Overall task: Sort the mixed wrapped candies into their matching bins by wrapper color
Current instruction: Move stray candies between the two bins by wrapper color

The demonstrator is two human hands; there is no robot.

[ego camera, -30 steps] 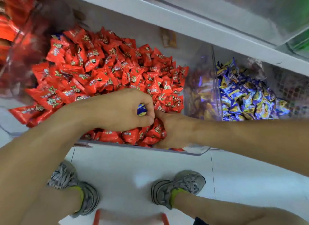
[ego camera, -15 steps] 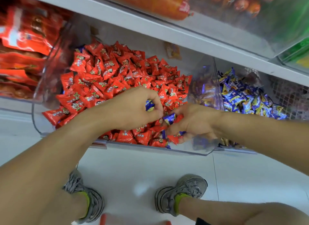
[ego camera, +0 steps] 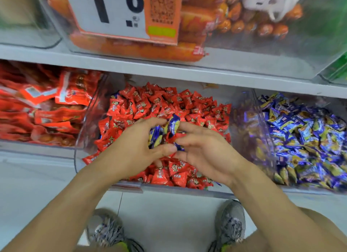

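Both hands met over the front half of the red-candy bin (ego camera: pixel 88 120), a clear container heaped with red candies (ego camera: pixel 161 103). The left hand (ego camera: pixel 137 148) was cupped, thumb and curled fingers closed round a small clutch of blue candies (ego camera: pixel 155 137) gathered out of the red heap. The right hand (ego camera: pixel 202 148) lay just beside it, fingers loosely extended; its forefinger and thumb appeared to touch or lightly pinch one blue-wrapped piece (ego camera: pixel 174 124) standing nearly upright between the two hands, though motion blur left the exact contact uncertain. The blue-candy bin (ego camera: pixel 261 120), the matching destination, stood directly to the person's right, separated from the red bin only by the adjoining clear walls, and it held a mass of blue-and-yellow candies (ego camera: pixel 304 135). The decisive relation was therefore lateral: the collected blue pieces lay left of their bin, and the right hand was the nearer of the two to it, while the left hand, holding most of the pieces, would have had to cross in front of the right arm. A transfer of the clutch into the right hand, followed by a short rightward carry over the dividing wall, seemed the more economical move. To the left stood a bin of red packets (ego camera: pixel 47 109); a shelf (ego camera: pixel 169 69) above carried orange sausages (ego camera: pixel 142 49) behind a price card (ego camera: pixel 112 11).
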